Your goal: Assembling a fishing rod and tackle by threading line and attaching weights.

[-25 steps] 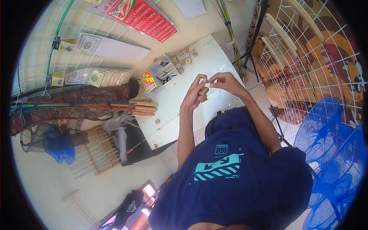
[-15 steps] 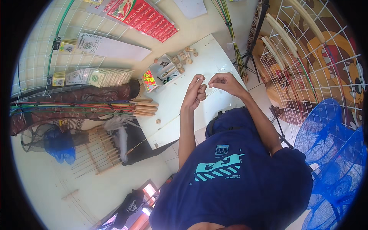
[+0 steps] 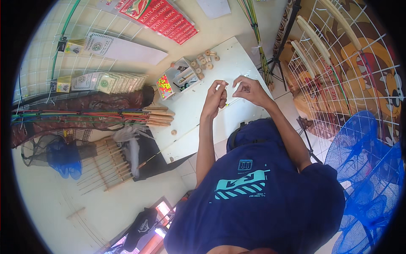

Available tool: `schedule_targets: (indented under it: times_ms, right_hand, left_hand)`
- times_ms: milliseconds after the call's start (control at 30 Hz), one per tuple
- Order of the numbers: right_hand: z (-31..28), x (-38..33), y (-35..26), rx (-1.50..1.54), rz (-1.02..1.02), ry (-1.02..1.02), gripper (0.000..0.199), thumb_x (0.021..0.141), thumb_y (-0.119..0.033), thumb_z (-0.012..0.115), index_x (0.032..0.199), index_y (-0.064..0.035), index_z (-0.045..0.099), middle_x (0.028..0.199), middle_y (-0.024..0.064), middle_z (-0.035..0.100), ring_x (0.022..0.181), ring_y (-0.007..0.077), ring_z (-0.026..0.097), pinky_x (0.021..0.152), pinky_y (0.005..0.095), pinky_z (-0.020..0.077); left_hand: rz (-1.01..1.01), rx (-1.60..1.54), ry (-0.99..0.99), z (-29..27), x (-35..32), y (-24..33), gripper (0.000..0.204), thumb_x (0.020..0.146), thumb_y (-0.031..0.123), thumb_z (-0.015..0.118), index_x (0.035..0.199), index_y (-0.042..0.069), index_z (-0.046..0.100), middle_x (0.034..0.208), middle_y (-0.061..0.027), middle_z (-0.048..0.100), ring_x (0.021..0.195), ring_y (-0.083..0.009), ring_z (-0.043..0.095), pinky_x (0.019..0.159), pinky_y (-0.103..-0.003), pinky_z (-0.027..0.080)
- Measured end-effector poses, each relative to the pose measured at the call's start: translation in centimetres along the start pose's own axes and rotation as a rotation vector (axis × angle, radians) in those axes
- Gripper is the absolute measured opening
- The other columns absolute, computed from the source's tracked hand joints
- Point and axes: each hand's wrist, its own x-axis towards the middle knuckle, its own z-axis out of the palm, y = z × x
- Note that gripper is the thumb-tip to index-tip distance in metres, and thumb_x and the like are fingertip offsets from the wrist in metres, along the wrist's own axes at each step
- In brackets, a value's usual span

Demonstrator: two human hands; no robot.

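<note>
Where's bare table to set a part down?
Free: white table beyond the right hand, between the wooden spools and the table's right edge; also between the tray and the lone spool. Crowded: tray and spools bunched along the far-left edge; a thin rod crosses the near-left part.

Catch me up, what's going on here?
A person in a navy shirt has both hands raised over a white table. The left hand is curled closed; anything in it is too small to make out. The right hand is apart from it, partly open. Beyond them sit a divided tray and wooden spools.
</note>
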Motion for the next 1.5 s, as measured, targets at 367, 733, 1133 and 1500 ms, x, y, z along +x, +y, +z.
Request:
schedule_targets:
  times_ms: [367,733,1133,1500]
  right_hand:
    - [-0.4,-0.2,-0.4,-0.061,0.028,0.005,0.011,0.078,-0.008,0.076,0.084,-0.0012,0.07,0.069,0.0007,0.066,0.066,0.0052,0.055,0.061,0.022,0.0431]
    - [1.0,-0.3,-1.0,-0.144,-0.158,0.286,0.013,0.083,-0.006,0.068,0.084,-0.0005,0.056,0.084,0.0079,0.062,0.081,0.0175,0.065,0.072,0.0313,0.0504]
    - [0.9,-0.5,-1.3,-0.249,-0.201,0.286,0.018,0.083,-0.011,0.069,0.084,0.0001,0.055,0.082,0.0096,0.059,0.076,0.0208,0.06,0.069,0.034,0.0485]
    - [0.6,-0.6,-1.7,-0.254,-0.197,0.298,0.016,0.083,-0.01,0.069,0.084,-0.0003,0.056,0.082,0.0082,0.06,0.076,0.0188,0.06,0.067,0.0322,0.0483]
  left_hand:
    - [0.08,0.088,0.022,0.1,0.3,0.4,0.026,0.1,0.035,0.054,0.106,0.009,0.053,0.057,0.0046,0.039,0.042,-0.0029,0.027,0.037,-0.022,0.02]
    - [0.062,0.058,0.103,2.2,-0.3,-0.6,0.027,0.102,0.03,0.049,0.113,0.006,0.056,0.059,-0.0013,0.05,0.04,-0.0041,0.031,0.038,-0.022,0.022]
    - [0.036,-0.036,0.076,2.1,-0.7,-0.3,0.027,0.095,0.024,0.064,0.103,-0.002,0.067,0.077,-0.0068,0.066,0.042,-0.0018,0.03,0.039,-0.021,0.022]
    - [0.095,-0.048,0.108,2.0,-0.9,-0.2,0.022,0.086,0.01,0.074,0.103,-0.003,0.068,0.071,0.0022,0.059,0.049,-0.0018,0.034,0.044,-0.02,0.024]
